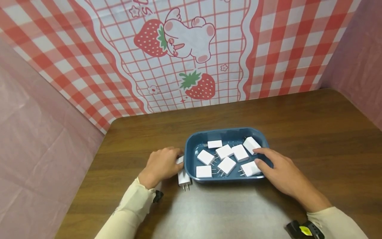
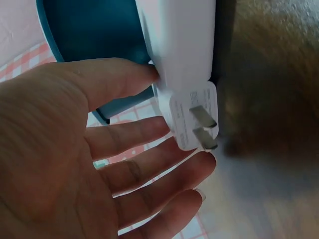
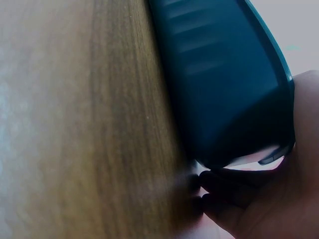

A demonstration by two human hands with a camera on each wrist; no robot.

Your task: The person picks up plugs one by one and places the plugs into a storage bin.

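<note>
A blue plastic basin [image 1: 226,179] sits on the table with several white plug chargers [image 1: 226,165] lying loose inside it. Just outside its left wall, a white charger [image 1: 184,178] has its prongs toward the near side, with more white casing beyond it. My left hand [image 1: 163,164] holds a charger there; in the left wrist view its thumb touches the pronged charger [image 2: 187,117] and the fingers curl behind. My right hand [image 1: 282,171] grips the basin's right end. Thumb and index finger reach over the rim beside two chargers, while other fingertips [image 3: 212,184] touch the outside wall.
The wooden table [image 1: 143,132] has rounded far corners. Behind it hangs a red-and-white checked cloth [image 1: 280,46] with strawberry prints, and pink sheets [image 1: 35,149] stand at both sides. Dark straps [image 1: 304,229] circle the wrists.
</note>
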